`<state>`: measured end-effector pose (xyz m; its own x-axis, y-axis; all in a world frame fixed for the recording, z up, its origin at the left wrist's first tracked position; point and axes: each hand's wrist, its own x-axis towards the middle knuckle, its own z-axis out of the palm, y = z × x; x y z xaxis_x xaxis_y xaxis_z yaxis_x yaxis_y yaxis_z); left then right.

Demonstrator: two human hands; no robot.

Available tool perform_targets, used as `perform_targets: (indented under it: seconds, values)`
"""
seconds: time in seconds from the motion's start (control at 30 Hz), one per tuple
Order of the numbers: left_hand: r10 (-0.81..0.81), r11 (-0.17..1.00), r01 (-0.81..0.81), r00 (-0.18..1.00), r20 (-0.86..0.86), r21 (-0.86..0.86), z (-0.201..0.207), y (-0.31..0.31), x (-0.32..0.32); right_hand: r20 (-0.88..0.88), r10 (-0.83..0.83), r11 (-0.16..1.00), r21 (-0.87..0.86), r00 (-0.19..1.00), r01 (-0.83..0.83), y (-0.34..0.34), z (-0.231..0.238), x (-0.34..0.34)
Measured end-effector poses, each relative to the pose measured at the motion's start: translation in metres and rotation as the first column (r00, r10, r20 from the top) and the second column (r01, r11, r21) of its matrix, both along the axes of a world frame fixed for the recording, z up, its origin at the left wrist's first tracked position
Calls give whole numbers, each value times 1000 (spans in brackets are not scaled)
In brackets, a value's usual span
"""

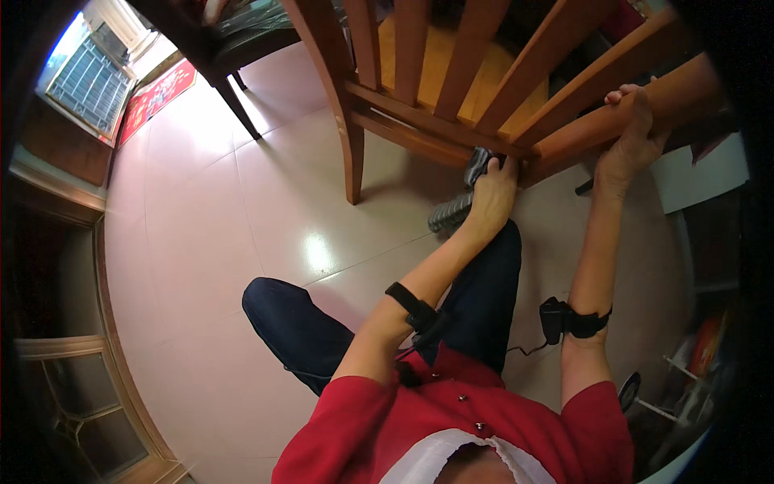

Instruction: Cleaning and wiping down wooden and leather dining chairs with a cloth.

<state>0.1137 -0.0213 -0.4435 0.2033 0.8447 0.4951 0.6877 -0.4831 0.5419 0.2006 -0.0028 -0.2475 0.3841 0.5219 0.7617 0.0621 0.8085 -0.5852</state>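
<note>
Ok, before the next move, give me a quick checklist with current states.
1. Right hand wrapped around the wooden chair: ok.
2. Left hand closed on the dark grey bundle at the chair's lower corner: ok.
3. Black straps on both forearms: ok.
4. Space just below the left hand clear: not ok, a grey ribbed object shows there.
5. All chair legs on the floor: cannot tell, some are hidden.
</note>
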Motion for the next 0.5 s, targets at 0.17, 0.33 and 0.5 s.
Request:
perform_targets:
  seconds: [0.17, 0.33, 0.5]
  values:
    - [82, 987, -79, 997, -10, 140, -22, -11, -6, -37, 66, 996, -54, 997, -68, -2, 0, -5]
    - [65, 972, -126, 955, 288, 199, -37, -15, -45, -23, 89, 992, -83, 996, -90, -6, -4, -8]
    - [367, 914, -401, 880, 302, 59, -49, 3, -96, -5, 63, 998, -12, 998, -63, -3, -6, -4]
